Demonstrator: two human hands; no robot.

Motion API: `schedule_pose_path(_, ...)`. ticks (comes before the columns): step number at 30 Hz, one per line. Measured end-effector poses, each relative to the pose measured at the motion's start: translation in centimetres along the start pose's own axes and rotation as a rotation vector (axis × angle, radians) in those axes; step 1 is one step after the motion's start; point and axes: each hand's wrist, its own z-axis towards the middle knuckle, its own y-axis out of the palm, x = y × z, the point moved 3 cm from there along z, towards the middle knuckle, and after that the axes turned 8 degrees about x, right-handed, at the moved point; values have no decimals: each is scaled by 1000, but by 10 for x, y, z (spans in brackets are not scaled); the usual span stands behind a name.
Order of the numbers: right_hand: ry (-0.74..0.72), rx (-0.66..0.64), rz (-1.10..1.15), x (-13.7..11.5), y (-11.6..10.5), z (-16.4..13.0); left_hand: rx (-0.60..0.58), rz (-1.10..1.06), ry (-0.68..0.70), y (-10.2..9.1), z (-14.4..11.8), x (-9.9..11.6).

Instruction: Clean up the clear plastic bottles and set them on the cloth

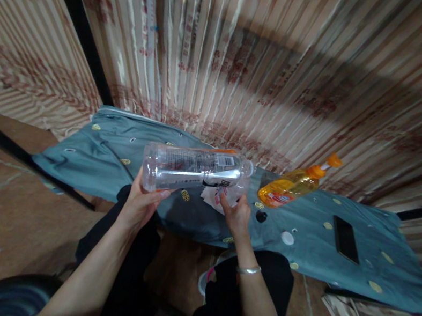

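Note:
A large clear plastic bottle (188, 167) with a silver, black and orange label lies nearly level above the cloth, its uncapped neck to the right. My left hand (143, 201) is closed round its base end. Just under the neck, my right hand (236, 216) pinches a see-through plastic container (237, 191); its full shape is hidden behind the bottle and my fingers. White crumpled material with pink print (212, 197) shows beside my right thumb. On the cloth to the right are a black cap (261, 216) and a white cap (287, 238).
A yellow pump bottle (289, 187) with an orange top stands behind the caps. Farther right lies a black phone (346, 239). Blue-green patterned cloth (104, 161) covers the narrow table. A striped curtain (226, 73) hangs behind it, and black frame poles (76, 14) cross the left side.

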Motion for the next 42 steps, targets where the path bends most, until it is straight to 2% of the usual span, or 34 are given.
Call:
schedule_pose_path(19,4,-22,11,-2,-2,0,-33,12,22,-1,0,1)
schedule_pose_path(26,17,-35,1,-5,-4,0,14,-9,-1,1,0,1)
schedule_pose_path(31,29,-37,14,-5,-4,0,-5,-7,1,1,-1,1)
schedule_pose_path(42,-7,-26,21,-2,-2,0,-17,16,15,-1,-1,0)
